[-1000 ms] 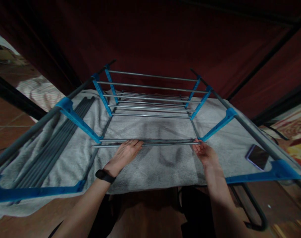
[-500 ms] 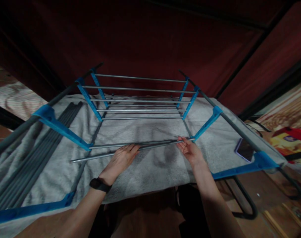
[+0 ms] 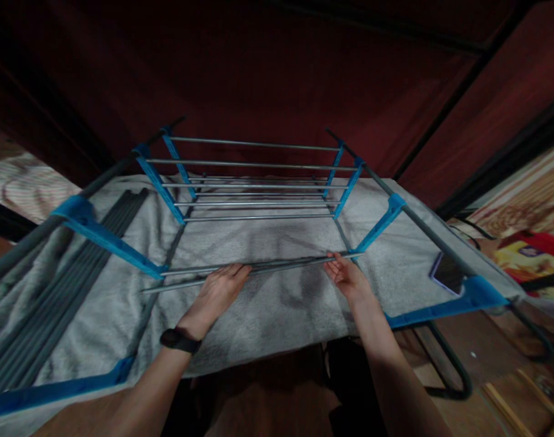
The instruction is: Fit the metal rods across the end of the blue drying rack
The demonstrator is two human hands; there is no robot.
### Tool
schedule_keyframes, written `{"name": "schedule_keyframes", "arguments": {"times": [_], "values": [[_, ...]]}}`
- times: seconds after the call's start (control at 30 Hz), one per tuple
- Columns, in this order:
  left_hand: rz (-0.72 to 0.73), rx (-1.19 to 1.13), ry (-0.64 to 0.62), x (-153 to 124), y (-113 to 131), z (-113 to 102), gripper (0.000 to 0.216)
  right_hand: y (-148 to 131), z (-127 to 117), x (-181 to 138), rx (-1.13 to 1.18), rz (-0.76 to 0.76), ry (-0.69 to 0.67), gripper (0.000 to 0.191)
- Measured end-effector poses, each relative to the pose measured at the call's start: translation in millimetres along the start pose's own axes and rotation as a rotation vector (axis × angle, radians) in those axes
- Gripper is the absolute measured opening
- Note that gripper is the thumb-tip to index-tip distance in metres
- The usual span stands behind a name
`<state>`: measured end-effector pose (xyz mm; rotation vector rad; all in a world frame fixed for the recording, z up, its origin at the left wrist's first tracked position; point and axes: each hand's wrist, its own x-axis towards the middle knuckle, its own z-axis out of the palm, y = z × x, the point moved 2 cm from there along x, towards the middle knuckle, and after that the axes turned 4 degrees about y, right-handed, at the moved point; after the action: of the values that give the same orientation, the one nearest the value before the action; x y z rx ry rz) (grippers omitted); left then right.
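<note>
My left hand (image 3: 225,285) is closed over a loose grey metal rod (image 3: 286,266), fingers wrapped on top. Toward the rod's right end, my right hand (image 3: 345,274) pinches it between thumb and fingers, palm turned up. That end lies by the lower tip of a blue plastic bracket (image 3: 377,230). The rod's left end sticks out free, just in front of a fixed crossbar (image 3: 186,271). This crossbar runs to a matching left bracket (image 3: 115,243). Both brackets belong to a rack frame of grey tubes, lying on its back with several crossbars (image 3: 254,164) fitted farther off.
Several loose grey tubes (image 3: 71,285) lie bundled at the left on a grey blanket (image 3: 277,309). A phone (image 3: 447,273) rests on the right, beyond the side tube (image 3: 436,233). Red and yellow packaging (image 3: 532,258) stands at far right. A dark red panel (image 3: 259,73) rises behind.
The loose rod has slid a little to the right, its left end now nearer the left bracket. Both hands keep hold of it, and the view has shifted slightly.
</note>
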<state>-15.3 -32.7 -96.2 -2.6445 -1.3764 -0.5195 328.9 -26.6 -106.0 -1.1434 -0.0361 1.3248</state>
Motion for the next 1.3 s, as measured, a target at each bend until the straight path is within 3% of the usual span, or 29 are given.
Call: {"name": "schedule_keyframes", "arguments": {"times": [0.53,0.8,1.3], "values": [[-0.039,0.045,-0.095,4.3,2.1,-14.2,0.017,-42.2,-34.8,13.2,0.048,-0.06,0.291,0.026],[-0.017,0.071,-0.124,5.3,6.4,-9.6,0.019,-30.5,-24.7,11.6,-0.038,0.024,0.121,0.022],[0.027,0.066,-0.183,7.1,14.3,-8.5,0.021,2.2,-5.2,-1.3,-0.072,0.089,0.019,0.023]]}}
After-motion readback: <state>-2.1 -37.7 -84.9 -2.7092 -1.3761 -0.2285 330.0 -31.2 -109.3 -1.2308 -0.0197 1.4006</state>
